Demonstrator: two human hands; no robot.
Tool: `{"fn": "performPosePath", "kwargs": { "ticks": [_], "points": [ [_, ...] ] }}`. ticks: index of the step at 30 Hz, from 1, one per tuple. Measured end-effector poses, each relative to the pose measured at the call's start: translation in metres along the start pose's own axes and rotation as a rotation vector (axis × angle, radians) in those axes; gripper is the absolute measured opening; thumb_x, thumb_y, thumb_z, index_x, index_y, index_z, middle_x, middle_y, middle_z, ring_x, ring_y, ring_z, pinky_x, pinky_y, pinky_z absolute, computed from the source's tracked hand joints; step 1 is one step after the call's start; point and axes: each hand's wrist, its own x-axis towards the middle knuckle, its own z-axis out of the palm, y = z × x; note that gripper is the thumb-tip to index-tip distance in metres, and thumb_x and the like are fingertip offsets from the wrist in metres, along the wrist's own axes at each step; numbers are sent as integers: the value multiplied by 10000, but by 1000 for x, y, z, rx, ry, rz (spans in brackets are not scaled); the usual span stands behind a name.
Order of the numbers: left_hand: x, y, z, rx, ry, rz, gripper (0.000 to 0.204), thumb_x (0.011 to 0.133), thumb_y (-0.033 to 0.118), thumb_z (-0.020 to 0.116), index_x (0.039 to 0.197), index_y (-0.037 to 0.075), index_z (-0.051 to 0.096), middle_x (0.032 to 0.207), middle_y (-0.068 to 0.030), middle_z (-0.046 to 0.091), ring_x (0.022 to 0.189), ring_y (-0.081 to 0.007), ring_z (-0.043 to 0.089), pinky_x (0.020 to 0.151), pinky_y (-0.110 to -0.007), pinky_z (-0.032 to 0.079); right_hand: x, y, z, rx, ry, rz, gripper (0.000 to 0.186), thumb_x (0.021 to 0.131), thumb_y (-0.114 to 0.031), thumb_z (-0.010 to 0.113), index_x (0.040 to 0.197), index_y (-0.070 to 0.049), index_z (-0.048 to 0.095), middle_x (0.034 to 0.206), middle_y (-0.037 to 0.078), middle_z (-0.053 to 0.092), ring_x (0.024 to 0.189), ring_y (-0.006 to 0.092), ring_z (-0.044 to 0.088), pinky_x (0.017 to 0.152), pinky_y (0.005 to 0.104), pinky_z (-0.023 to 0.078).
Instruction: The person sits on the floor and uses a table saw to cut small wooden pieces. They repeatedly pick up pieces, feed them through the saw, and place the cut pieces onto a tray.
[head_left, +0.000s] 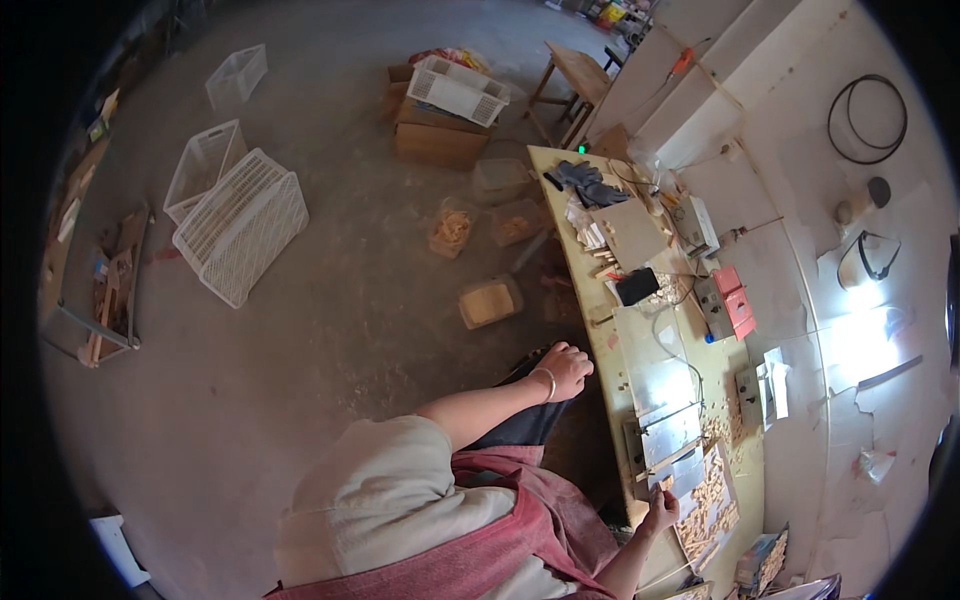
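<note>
My left hand [566, 372], with a bracelet at its wrist, rests over my dark-trousered knee beside the workbench edge. Its fingers are curled, and their undersides are hidden. At the near end of the bench, my right hand [660, 512] is pinched closed on what looks like a small wooden piece [667, 483]. Right by it lies a tray [728, 470] with many small pale wooden pieces on it. A metal plate [670, 436] on the bench lies just beyond that hand, with a light wooden strip [672, 458] across it.
The yellowish workbench [622, 400] runs along a wall to my right. Farther along it lie a black phone [637, 287], grey gloves [588, 184], a board [630, 234] and control boxes [727, 305]. White crates [245, 228], a cardboard box [438, 140] and plastic tubs [490, 302] stand on the floor.
</note>
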Motion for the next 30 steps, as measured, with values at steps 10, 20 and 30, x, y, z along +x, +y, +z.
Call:
{"fn": "performPosePath", "kwargs": {
  "ticks": [10, 20, 30],
  "points": [
    [-1, 0, 2, -19, 27, 15, 78, 836, 154, 672, 911, 134, 680, 953, -46, 669, 1009, -249, 632, 939, -412, 434, 0, 0, -6, -290, -15, -67, 137, 822, 40, 710, 958, 27, 723, 862, 47, 696, 744, 123, 618, 686, 260, 512],
    [-4, -3, 0, -21, 26, 2, 73, 836, 142, 659, 904, 134, 684, 942, -61, 668, 1007, -264, 639, 951, -429, 435, -4, -4, 1, -445, 31, -107, 172, 811, -79, 782, 932, 35, 736, 843, 71, 707, 750, 152, 628, 702, 307, 527],
    [9, -11, -12, -30, 15, 138, 160, 835, 109, 687, 987, 115, 736, 979, -90, 735, 939, -300, 687, 850, -464, 499, -27, -34, 37, -594, 149, -306, 205, 845, -127, 820, 917, 5, 680, 809, 88, 626, 775, 205, 604, 739, 334, 501]
  ]
}}
